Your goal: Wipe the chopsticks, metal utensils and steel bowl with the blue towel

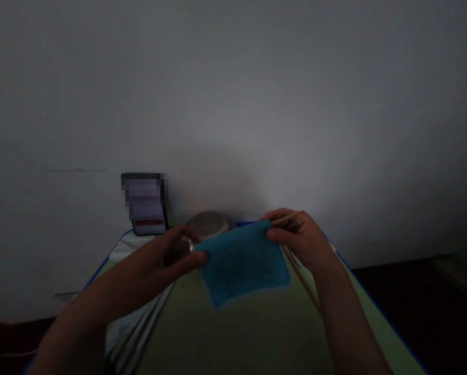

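Observation:
A blue rectangular cloth (243, 263) with a pale lower edge hangs in front of me, above the table. My left hand (182, 247) pinches its upper left corner between thumb and fingers. At the upper right corner, my right hand (292, 232) grips the cloth together with a thin wooden stick (286, 219) that points to the right. How far the stick runs along the cloth's top edge is hidden. Below my right hand, another thin stick (304, 281) slants down across the table and passes behind my forearm.
A light green table (233, 338) with a blue rim stands against a grey wall (233, 104). At its back left a phone or tablet (149, 211) leans upright. A round lidded container (210, 223) stands behind the cloth. Whitish folded material (139, 312) lies along the left side.

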Motion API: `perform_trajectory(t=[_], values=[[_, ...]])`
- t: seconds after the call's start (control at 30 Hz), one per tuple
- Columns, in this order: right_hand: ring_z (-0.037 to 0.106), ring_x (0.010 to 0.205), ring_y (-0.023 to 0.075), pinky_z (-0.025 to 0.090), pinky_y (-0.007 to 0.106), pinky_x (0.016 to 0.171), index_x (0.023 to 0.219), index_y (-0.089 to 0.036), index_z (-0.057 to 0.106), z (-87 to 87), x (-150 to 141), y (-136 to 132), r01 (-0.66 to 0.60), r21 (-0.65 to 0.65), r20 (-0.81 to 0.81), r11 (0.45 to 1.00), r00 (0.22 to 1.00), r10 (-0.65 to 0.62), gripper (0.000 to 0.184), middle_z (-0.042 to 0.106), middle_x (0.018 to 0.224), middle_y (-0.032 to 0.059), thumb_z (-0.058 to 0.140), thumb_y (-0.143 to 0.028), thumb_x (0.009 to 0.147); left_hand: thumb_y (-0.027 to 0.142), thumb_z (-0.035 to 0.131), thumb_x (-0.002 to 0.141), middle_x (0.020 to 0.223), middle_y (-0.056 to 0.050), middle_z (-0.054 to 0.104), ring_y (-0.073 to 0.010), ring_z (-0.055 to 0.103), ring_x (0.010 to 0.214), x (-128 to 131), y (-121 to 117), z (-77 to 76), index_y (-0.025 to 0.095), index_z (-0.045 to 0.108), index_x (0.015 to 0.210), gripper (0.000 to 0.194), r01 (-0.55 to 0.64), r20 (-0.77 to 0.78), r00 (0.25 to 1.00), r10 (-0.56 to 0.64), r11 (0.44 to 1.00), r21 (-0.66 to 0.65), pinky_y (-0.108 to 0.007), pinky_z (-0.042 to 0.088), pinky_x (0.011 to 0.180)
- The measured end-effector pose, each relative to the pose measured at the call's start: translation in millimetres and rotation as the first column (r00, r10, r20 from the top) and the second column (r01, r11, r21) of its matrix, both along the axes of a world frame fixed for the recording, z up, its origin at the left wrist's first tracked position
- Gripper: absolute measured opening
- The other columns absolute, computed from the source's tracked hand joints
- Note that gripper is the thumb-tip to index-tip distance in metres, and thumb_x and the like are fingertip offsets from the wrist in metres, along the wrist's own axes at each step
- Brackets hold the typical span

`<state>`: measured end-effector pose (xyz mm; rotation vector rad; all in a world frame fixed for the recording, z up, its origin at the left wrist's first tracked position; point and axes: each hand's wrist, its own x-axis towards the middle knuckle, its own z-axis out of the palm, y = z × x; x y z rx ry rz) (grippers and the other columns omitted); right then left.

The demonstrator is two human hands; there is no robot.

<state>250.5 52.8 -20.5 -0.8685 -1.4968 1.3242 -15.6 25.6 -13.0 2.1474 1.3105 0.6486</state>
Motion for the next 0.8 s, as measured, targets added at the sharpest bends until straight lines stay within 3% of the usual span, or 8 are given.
perform_trajectory(t=[0.1,0.17,0.37,0.5,0.63,0.73,0.8], values=[[0.058,0.073,0.0115,0.046,0.025,0.065,0.092,-0.022,0.065,-3.3,-13,1,0.029,-0.003,-0.018,1.000,0.999,-0.029,0.021,0.066,0.085,0.0012,0.063,-0.029,0.073,0.039,0.045,0.088,0.092,-0.001,0.065,-0.0175,0.063,0.078,2,0,-1.7,0.027,0.042,0.117,0.032,0.007,0.010,1.000,-0.006,0.991,-0.132,-0.026,0.049,0.065],[0.056,0.073,0.0111,0.045,0.023,0.063,0.096,-0.021,0.064,-4.5,-20,-1,0.019,0.012,0.041,1.000,0.999,-0.019,0.021,0.064,0.086,0.0017,0.058,-0.029,0.077,0.039,0.043,0.089,0.103,-0.002,0.062,-0.0173,0.063,0.083,3,1,-5.1,0.030,0.037,0.123,0.036,0.029,-0.001,1.000,-0.030,0.989,-0.146,-0.027,0.050,0.070],[0.050,0.071,0.0076,0.040,0.018,0.059,0.102,-0.025,0.057,-4.7,-31,-6,-0.046,0.080,0.059,0.996,0.997,0.041,0.020,0.056,0.084,-0.0016,0.050,-0.028,0.084,0.037,0.045,0.088,0.128,-0.003,0.042,-0.0220,0.047,0.112,16,2,-5.1,0.035,0.030,0.133,0.047,0.036,-0.101,0.995,-0.024,0.992,0.123,-0.036,0.039,0.095],[0.049,0.071,0.0075,0.039,0.018,0.059,0.103,-0.025,0.055,-3.5,-34,-6,-0.044,0.130,0.142,0.990,0.990,0.025,0.019,0.056,0.085,-0.0016,0.047,-0.028,0.085,0.040,0.043,0.088,0.124,-0.004,0.039,-0.0216,0.048,0.109,22,0,-0.3,0.034,0.032,0.132,0.046,0.016,-0.138,0.990,0.000,0.993,0.114,-0.036,0.039,0.094],[0.051,0.071,0.0088,0.040,0.019,0.058,0.104,-0.022,0.056,-2.3,-35,-7,-0.022,0.183,0.248,0.983,0.968,-0.025,0.022,0.058,0.085,-0.0001,0.047,-0.030,0.085,0.050,0.044,0.085,0.116,-0.006,0.047,-0.0228,0.054,0.099,21,0,-2.1,0.025,0.051,0.116,0.040,-0.067,-0.178,0.981,0.077,0.996,0.062,-0.035,0.043,0.087],[0.051,0.067,0.0089,0.039,0.020,0.057,0.103,-0.020,0.057,0.3,-34,-9,-0.012,0.223,0.304,0.975,0.951,-0.058,0.023,0.058,0.079,-0.0003,0.046,-0.032,0.086,0.054,0.042,0.084,0.087,-0.003,0.062,-0.0202,0.061,0.077,21,-1,-1.1,0.020,0.061,0.091,0.040,-0.059,-0.218,0.975,0.036,0.994,-0.097,-0.029,0.046,0.067],[0.051,0.066,0.0089,0.039,0.020,0.055,0.103,-0.021,0.056,2.8,-31,-11,-0.020,0.230,0.326,0.973,0.943,-0.058,0.023,0.059,0.080,-0.0004,0.046,-0.033,0.086,0.056,0.040,0.084,0.068,0.000,0.063,-0.0179,0.061,0.062,23,-3,1.9,0.019,0.062,0.078,0.043,-0.031,-0.235,0.972,-0.020,0.977,-0.213,-0.026,0.043,0.055]])
